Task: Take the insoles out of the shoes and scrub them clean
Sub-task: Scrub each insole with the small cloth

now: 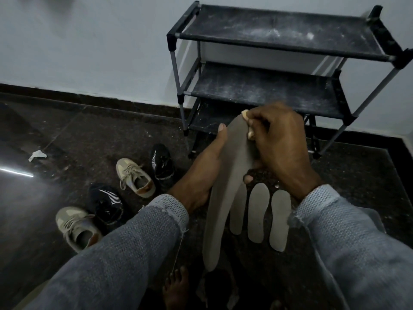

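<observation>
Cradling a grey insole (225, 198) from beneath, the left hand (207, 166) grips its edge, thumb extended along it. Above, the right hand (279, 144) curls its fingers (257, 121) around a pale scrubber (245, 114), pressing the insole's tip.

Below me the dark floor (368, 175) carries four shoes (135, 177) at left, three insoles (258, 212) near, and a rack (263, 90) far right.
</observation>
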`<state>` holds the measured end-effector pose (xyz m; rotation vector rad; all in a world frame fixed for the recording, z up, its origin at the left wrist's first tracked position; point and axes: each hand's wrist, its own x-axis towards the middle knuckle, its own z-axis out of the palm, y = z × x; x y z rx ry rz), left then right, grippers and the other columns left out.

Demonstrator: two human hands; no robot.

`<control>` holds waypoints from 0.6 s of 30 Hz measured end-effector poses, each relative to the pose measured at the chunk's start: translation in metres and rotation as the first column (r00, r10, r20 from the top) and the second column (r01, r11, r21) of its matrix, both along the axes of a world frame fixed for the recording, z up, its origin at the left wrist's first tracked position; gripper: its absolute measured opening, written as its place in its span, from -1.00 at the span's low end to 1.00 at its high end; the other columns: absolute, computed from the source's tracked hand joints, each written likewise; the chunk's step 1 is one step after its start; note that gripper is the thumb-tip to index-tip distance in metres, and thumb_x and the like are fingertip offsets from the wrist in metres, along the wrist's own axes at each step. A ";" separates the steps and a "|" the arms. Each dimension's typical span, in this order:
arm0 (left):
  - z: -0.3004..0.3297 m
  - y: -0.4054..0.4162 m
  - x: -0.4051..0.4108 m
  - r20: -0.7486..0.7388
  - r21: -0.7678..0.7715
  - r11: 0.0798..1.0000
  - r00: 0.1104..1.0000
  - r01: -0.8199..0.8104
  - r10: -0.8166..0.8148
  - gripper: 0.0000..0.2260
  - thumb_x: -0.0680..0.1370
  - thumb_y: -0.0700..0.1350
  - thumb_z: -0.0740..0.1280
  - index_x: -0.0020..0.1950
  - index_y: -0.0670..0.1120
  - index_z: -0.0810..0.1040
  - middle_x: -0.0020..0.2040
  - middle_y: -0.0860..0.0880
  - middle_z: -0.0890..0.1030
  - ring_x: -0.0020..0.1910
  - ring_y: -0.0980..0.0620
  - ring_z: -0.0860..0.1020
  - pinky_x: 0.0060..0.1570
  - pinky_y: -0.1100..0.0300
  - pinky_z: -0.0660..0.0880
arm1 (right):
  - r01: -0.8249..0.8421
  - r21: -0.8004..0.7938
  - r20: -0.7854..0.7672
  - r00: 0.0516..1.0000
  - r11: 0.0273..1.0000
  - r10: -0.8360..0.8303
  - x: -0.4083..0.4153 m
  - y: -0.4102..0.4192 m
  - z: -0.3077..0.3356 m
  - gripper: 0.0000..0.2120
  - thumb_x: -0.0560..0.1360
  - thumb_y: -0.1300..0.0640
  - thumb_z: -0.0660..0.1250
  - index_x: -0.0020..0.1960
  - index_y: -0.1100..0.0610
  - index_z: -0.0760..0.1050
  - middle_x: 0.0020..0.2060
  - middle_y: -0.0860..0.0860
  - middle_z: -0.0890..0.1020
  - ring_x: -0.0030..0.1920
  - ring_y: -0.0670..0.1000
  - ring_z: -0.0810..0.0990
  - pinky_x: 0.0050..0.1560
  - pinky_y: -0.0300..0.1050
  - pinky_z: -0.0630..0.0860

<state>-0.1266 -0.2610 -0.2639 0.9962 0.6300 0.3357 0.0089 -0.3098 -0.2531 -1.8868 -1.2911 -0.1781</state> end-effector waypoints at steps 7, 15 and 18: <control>0.003 0.001 -0.002 0.082 -0.070 0.997 0.996 -0.027 0.032 -0.50 0.62 0.20 0.02 0.26 -0.10 0.51 0.07 -0.13 0.67 -0.07 -0.06 0.66 -0.14 0.05 0.60 | -0.118 -0.040 -0.102 0.988 0.992 0.113 0.001 -0.006 0.002 -0.89 0.52 0.23 0.36 0.01 0.14 0.63 -0.08 -0.02 0.62 -0.12 -0.16 0.55 -0.07 -0.48 0.42; 0.005 0.002 -0.002 0.076 -0.150 0.987 0.995 -0.058 0.070 -0.46 0.61 0.21 0.07 0.37 -0.17 0.44 0.19 -0.20 0.60 0.06 -0.12 0.63 -0.04 -0.01 0.61 | -0.070 -0.022 -0.073 0.995 0.997 0.068 -0.003 -0.004 0.001 -0.89 0.53 0.24 0.35 0.01 0.14 0.63 -0.10 -0.03 0.60 -0.12 -0.15 0.53 -0.10 -0.52 0.40; 0.005 0.002 -0.001 0.057 -0.122 0.991 0.996 -0.055 0.063 -0.45 0.60 0.21 0.05 0.38 -0.15 0.43 0.23 -0.20 0.58 0.10 -0.13 0.62 0.03 -0.04 0.58 | -0.018 0.015 -0.076 0.997 1.000 0.020 0.003 -0.005 -0.001 -0.90 0.52 0.26 0.35 -0.01 0.15 0.62 -0.11 -0.04 0.59 -0.13 -0.17 0.51 -0.10 -0.54 0.38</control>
